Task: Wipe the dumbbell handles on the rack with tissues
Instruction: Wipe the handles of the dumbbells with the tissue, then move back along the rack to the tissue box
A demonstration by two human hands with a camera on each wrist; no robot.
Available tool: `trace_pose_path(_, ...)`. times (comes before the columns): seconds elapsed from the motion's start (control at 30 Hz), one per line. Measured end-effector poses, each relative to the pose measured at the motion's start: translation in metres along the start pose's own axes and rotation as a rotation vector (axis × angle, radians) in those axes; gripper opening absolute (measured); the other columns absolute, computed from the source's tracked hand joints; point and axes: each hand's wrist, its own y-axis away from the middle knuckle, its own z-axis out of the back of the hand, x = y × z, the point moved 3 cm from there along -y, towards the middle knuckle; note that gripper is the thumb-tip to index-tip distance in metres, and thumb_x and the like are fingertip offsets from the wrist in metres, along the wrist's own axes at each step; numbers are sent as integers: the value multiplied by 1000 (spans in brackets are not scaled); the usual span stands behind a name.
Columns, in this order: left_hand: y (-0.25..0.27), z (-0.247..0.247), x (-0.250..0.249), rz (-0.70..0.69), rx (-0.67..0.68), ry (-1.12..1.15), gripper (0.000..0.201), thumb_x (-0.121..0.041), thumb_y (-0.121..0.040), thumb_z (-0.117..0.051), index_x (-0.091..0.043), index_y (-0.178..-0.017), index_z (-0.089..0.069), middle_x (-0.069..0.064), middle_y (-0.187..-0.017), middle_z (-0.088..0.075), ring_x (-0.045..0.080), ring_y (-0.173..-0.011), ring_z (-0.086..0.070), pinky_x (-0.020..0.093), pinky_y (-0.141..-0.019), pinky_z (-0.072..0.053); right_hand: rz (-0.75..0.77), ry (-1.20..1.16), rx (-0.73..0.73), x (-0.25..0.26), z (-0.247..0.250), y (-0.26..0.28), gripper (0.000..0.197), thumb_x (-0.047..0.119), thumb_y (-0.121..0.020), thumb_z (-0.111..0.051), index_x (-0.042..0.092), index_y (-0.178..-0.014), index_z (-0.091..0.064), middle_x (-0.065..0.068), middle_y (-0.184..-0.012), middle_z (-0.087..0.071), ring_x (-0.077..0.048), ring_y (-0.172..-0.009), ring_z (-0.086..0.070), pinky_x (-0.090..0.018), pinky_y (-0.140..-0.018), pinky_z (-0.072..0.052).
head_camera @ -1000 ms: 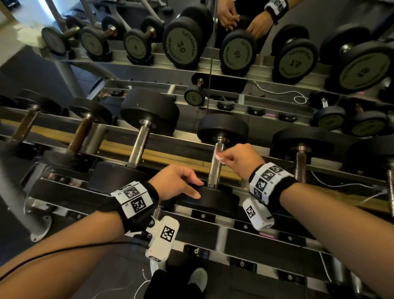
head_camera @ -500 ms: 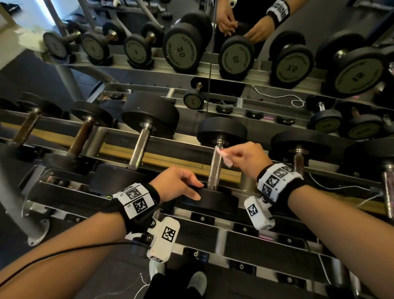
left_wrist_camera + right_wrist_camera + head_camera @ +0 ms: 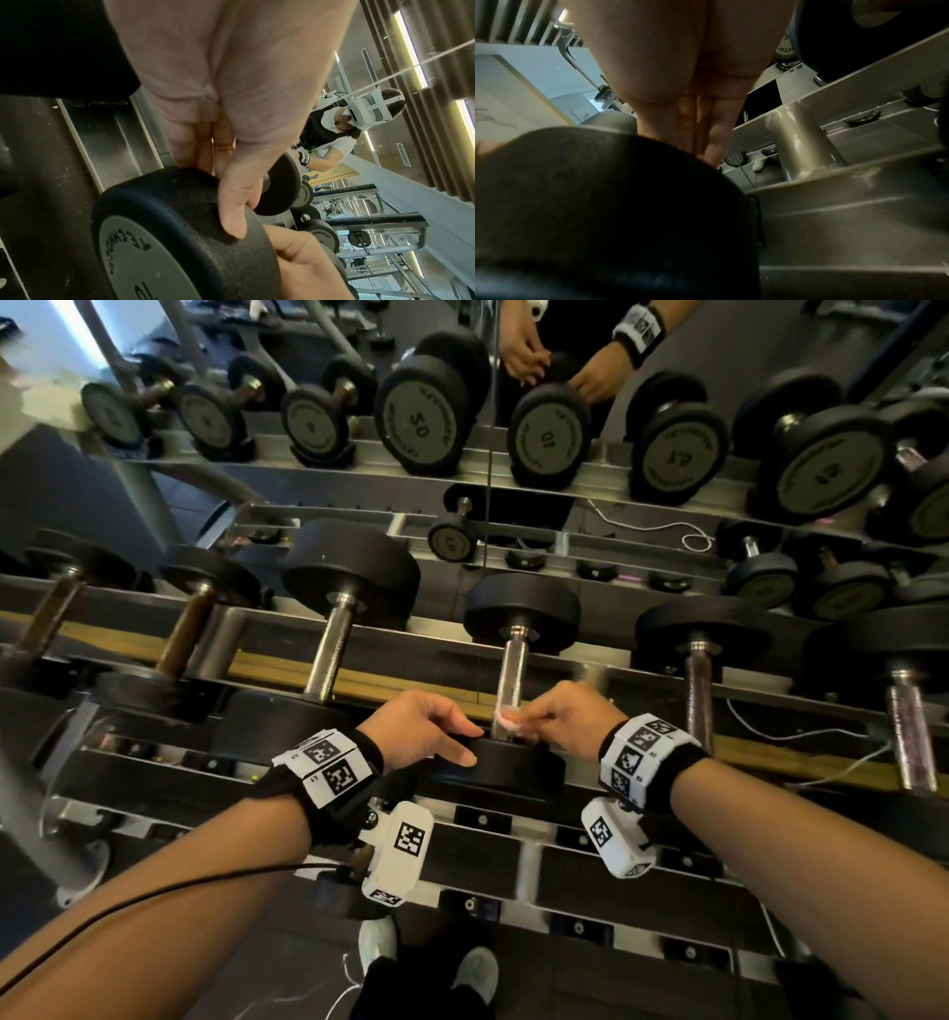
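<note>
A black dumbbell with a chrome handle [image 3: 513, 675] lies on the rack in front of me. My right hand [image 3: 565, 719] pinches a white tissue [image 3: 506, 719] against the low end of that handle, just above the near weight head [image 3: 506, 773]. My left hand [image 3: 421, 729] grips the rim of that near head [image 3: 180, 233], thumb on its outer edge and fingers curled over the top. In the right wrist view the dark head [image 3: 603, 203] hides my right fingertips and the tissue.
More dumbbells lie either side: a bigger one [image 3: 334, 649] to the left, one with a dull handle [image 3: 698, 690] to the right. A mirror behind the rack reflects the weights and a person's hands [image 3: 524, 356]. White cables [image 3: 662, 528] lie on the rack shelf.
My right hand has slid the tissue down the handle from near the upper end to its low end by the near head. My left hand has stayed on the head.
</note>
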Motion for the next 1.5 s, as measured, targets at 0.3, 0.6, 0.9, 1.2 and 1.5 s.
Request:
trace_pose_path(0.3,0,1,-4,-4,3,-50,24,2,-72,-80,-21,-73,-74,3,-95,-77,16,-91,-70,21,-74,-54,-200,-82,0,22,1,16,19,12,-91,-65,19,-102,-79,0,-101,-76,-10,-89,-64,-21,-86,-48)
trace_pose_path(0.6,8,-4,-30,-49,-35,-426,24,-4,-70,-83,-23,-75,-70,-4,-87,-72,12,-87,-65,27,-86,-48,-298,-468,-372,51,27,88,14,1,-91,-62,4,-96,-74,-4,-81,-67,-11,-77,-62,-17,-75,-50)
trace_pose_path(0.9,17,-38,-76,-163,-13,-863,12,-32,-83,-74,-21,-88,-71,2,-96,-71,22,-96,-65,29,-85,-49,-453,-607,-736,37,52,202,16,6,-91,-64,12,-106,-61,-14,-94,-67,-30,-89,-65,-46,-90,-52)
trace_pose_path(1.2,63,-322,-187,-495,476,-324,31,-2,-92,-61,-8,-122,-62,21,-101,-70,29,-88,-64,48,-86,-54,-534,-757,-1044,-49,33,408,22,7,-86,-70,26,-76,-67,0,-73,-65,-14,-65,-60,-25,-51,-50)
trace_pose_path(1.5,100,-685,-187,-208,713,-100,27,-2,-94,-58,-9,-120,-60,11,-90,-67,19,-71,-60,25,-66,-46,-846,-1187,-1529,-231,-47,730,21,-12,-86,-63,8,-83,-56,-20,-84,-59,-26,-69,-58,-38,-55,-57)
